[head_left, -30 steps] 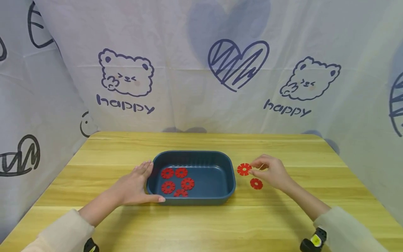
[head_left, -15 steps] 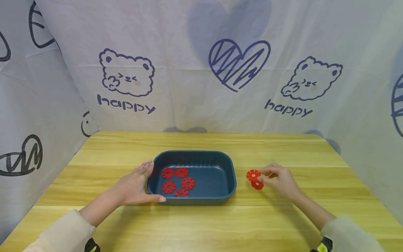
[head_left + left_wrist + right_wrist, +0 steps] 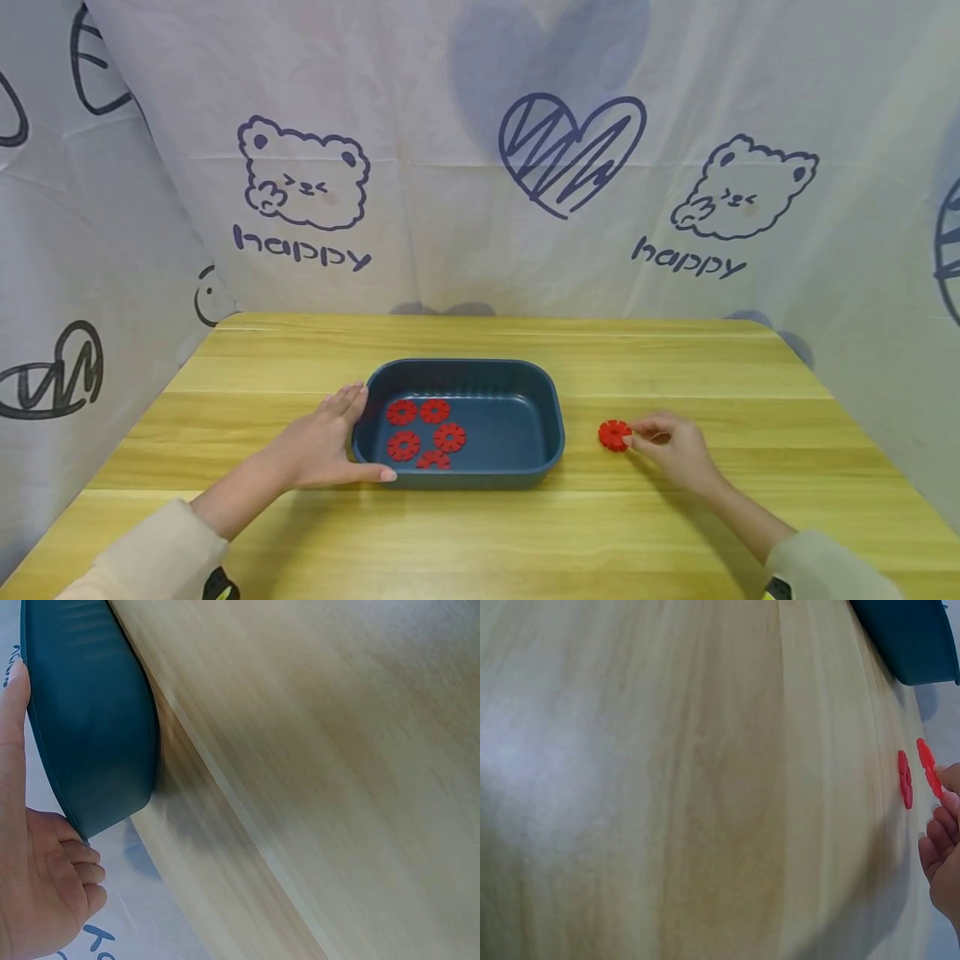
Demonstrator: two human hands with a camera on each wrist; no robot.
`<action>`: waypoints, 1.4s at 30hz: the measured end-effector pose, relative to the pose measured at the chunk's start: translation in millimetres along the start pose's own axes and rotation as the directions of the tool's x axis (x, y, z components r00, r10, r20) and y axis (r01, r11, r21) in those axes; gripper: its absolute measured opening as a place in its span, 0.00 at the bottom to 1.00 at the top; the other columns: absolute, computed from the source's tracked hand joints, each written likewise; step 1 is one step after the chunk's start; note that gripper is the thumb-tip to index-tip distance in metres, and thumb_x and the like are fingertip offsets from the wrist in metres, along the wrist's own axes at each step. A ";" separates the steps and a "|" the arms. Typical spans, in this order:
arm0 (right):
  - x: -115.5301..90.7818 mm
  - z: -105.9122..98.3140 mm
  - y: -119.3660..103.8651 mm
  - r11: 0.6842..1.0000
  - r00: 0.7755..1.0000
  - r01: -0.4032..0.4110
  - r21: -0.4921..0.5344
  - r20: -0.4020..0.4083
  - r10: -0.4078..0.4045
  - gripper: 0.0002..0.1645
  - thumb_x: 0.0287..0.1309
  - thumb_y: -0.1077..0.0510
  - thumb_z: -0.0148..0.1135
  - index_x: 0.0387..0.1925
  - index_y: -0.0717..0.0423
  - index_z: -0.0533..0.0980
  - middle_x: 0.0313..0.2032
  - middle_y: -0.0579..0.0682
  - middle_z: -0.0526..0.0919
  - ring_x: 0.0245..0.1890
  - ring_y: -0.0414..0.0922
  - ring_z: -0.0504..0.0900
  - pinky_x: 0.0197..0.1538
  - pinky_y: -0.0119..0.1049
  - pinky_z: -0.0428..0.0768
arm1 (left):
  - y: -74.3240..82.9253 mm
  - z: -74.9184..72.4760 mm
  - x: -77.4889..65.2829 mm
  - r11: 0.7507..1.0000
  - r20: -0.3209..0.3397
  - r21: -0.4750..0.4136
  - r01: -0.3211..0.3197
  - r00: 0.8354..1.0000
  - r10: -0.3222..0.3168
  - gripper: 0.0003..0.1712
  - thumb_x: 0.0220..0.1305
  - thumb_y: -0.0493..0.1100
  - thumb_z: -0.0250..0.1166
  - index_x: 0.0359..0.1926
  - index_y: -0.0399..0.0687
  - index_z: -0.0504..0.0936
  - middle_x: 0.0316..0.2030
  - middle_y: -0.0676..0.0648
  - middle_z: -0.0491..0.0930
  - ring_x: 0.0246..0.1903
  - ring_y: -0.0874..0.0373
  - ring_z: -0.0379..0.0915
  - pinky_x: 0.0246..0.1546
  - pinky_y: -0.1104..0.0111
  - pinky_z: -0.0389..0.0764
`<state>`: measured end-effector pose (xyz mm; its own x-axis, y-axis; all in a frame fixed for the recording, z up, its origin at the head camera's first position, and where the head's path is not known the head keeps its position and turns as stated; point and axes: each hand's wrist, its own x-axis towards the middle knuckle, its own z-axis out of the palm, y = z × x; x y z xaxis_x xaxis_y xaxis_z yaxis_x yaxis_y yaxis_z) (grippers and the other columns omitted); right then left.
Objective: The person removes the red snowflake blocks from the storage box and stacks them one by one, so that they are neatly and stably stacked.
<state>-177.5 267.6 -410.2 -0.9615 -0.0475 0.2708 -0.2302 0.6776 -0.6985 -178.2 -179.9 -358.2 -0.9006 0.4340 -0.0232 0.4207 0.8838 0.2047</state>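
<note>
A dark blue rectangular box (image 3: 517,433) stands on the table, with several red notched building discs (image 3: 403,445) lying flat in its left half. My left hand (image 3: 322,442) rests against the box's left end, fingers spread along the left rim and thumb straight along the near wall. To the right of the box, my right hand (image 3: 675,450) pinches a red notched building disc (image 3: 928,766) between thumb and finger. Close beneath it another red disc (image 3: 905,780) lies on the table; in the head view the pinched disc mostly covers it.
The wood-grain table (image 3: 480,542) reaches back to a white cloth (image 3: 442,208) printed with bears and hearts. More of the same cloth hangs at the left and right sides. Each wrist carries a small black device.
My right hand has moved right and toward me with the pinched disc, from beside the box to over the loose disc. The left hand and box have stayed put.
</note>
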 end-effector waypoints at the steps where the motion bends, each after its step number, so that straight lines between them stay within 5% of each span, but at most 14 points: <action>1: -0.1 0.6 1.4 1.000 1.000 -0.006 -0.001 -0.004 0.006 0.08 0.49 0.66 0.67 0.33 0.66 0.82 0.32 0.58 0.83 0.27 0.28 0.74 0.32 0.24 0.77 | 0.0 0.1 0.0 1.000 -0.001 -0.001 0.001 1.000 -0.001 0.69 0.42 0.79 0.58 0.67 0.27 0.54 0.68 0.30 0.52 0.68 0.36 0.50 0.66 0.48 0.58; 42: 0.0 9.2 9.7 0.995 0.998 -0.067 -0.070 0.002 0.067 0.09 0.45 0.63 0.70 0.30 0.65 0.81 0.28 0.54 0.82 0.25 0.32 0.73 0.29 0.25 0.74 | 0.3 1.3 -0.9 1.000 -0.012 -0.011 -0.003 1.000 0.003 0.68 0.42 0.78 0.58 0.67 0.27 0.54 0.68 0.30 0.53 0.67 0.35 0.50 0.65 0.47 0.59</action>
<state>-181.1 267.4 -423.0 -0.9750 -0.0032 0.2223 -0.1544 0.7292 -0.6667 -177.1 -179.8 -359.4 -0.9005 0.4347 -0.0113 0.4224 0.8805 0.2152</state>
